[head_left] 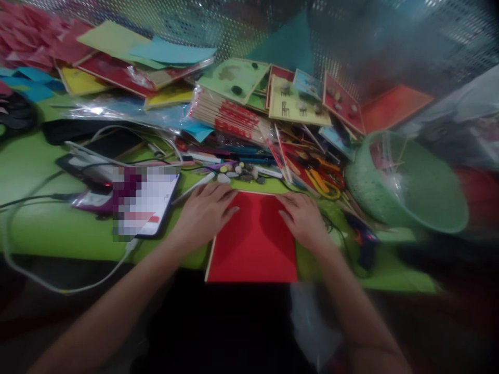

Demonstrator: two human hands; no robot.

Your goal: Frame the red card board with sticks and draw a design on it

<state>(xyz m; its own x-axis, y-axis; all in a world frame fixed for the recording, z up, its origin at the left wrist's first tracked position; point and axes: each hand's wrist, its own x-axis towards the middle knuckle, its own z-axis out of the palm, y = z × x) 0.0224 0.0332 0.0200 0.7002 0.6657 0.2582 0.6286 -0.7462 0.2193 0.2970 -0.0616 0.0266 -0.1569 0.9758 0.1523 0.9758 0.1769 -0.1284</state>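
Note:
A square red board (257, 244) with a pale rim lies in front of me, its near edge at the table's front edge. My left hand (205, 213) is at its far left corner, fingers bent over the edge and thumb on the red face. At the far right corner my right hand (306, 215) holds it in the same way, thumb on top. What the fingertips do beneath the rim is hidden. Just beyond the board are several small pebbles (245, 171) and a white marker (268, 172).
A phone (150, 208) on a white cable lies left. To the right are a green basin (405, 182), a glue gun (362, 241) and orange-handled scissors (322, 182). Bundled sticks (230, 117), a yellow decorated board (298, 106) and coloured paper (171, 50) are piled at the back.

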